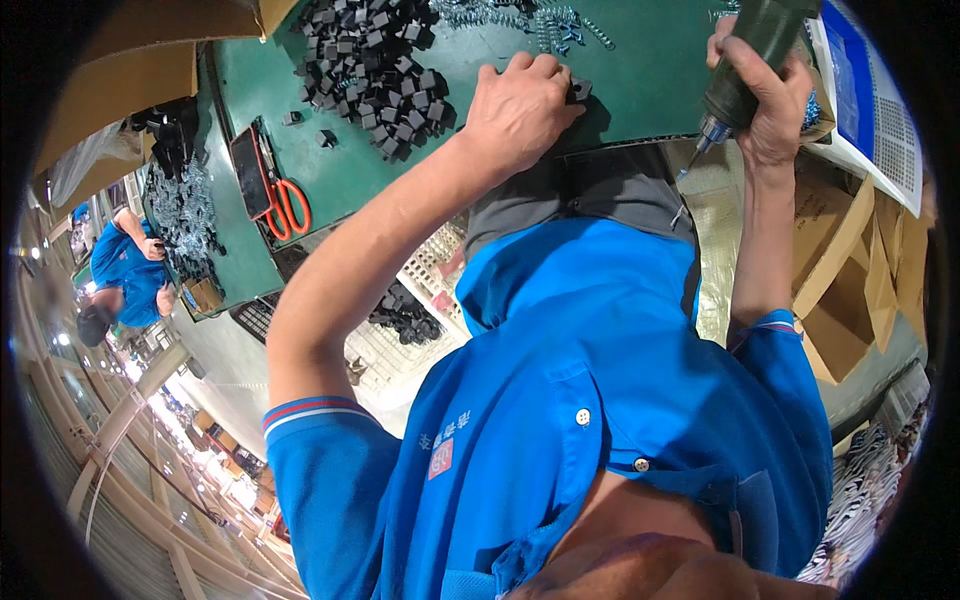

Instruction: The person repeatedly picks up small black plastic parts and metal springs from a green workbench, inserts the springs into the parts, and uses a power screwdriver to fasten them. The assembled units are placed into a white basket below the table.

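My left hand [522, 108] lies over the green table with its fingers curled, closed on a small black plastic block [579, 90] that shows beside the thumb. Part of the block is hidden by the hand. In my right hand [772, 100] is a dark green electric screwdriver [748, 82], held at the table's right side with the bit slanting down. A small bluish piece, perhaps a screw, shows at the bit's tip. Just left of my left hand spreads a heap of black blocks [385, 90]. Bluish metal springs [555, 27] lie beyond it.
On the green table [300, 175] at left lie orange-handled scissors [287, 207] and a dark phone-like slab [250, 172]. Farther left is another pile of metal parts [188, 215], where a co-worker [128, 262] in blue works. Cardboard boxes [835, 270] stand at right.
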`<move>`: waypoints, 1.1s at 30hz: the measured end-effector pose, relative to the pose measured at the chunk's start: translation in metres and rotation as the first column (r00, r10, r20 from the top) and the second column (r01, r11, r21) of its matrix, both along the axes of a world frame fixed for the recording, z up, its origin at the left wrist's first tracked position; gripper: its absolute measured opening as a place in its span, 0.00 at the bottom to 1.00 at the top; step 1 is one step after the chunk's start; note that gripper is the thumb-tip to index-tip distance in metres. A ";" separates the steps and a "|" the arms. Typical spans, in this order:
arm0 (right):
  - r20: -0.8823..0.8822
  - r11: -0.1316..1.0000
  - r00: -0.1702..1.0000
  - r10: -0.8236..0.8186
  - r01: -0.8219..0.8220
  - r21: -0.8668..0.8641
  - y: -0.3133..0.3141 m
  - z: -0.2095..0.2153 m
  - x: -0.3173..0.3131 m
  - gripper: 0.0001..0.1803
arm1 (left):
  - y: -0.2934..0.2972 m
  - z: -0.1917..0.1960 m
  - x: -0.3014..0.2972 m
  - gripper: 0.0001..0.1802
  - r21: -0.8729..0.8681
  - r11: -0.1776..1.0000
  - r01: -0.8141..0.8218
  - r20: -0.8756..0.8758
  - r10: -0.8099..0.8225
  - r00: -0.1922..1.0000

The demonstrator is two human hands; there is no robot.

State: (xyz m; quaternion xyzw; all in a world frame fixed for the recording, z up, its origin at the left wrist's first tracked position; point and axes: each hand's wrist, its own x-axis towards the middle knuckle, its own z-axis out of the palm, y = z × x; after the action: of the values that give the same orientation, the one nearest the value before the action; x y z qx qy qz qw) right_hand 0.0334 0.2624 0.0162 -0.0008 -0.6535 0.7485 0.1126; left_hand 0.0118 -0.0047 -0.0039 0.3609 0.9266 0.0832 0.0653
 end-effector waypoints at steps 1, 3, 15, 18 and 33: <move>-0.043 0.998 0.998 -0.054 0.053 -0.024 -0.007 0.007 0.001 0.28 | 0.004 0.002 -0.002 0.19 -0.030 0.999 0.016 0.004 -0.016 1.000; -0.092 0.978 0.981 -0.170 0.157 -0.138 -0.033 0.039 0.001 0.22 | 0.011 0.007 -0.002 0.19 -0.099 0.994 0.035 0.001 -0.035 0.999; -0.186 0.986 0.969 -0.164 0.167 0.002 -0.059 0.063 -0.010 0.11 | 0.007 0.011 -0.001 0.16 -0.113 0.992 0.046 0.098 -0.035 0.995; -0.120 0.990 0.982 -0.144 0.141 -0.029 -0.059 0.072 -0.007 0.13 | 0.013 0.010 0.004 0.14 -0.218 0.974 0.056 0.093 -0.036 0.995; -0.388 0.920 0.918 -0.079 -0.082 -0.382 -0.098 0.024 -0.027 0.32 | 0.003 -0.010 0.017 0.17 0.053 0.994 -0.091 0.005 0.091 0.996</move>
State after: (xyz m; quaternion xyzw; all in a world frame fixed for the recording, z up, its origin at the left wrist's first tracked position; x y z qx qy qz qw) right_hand 0.0069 0.1641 0.0407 0.1287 -0.4545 0.8483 0.2392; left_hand 0.0287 -0.0021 -0.0142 0.3200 0.9394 0.1111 0.0530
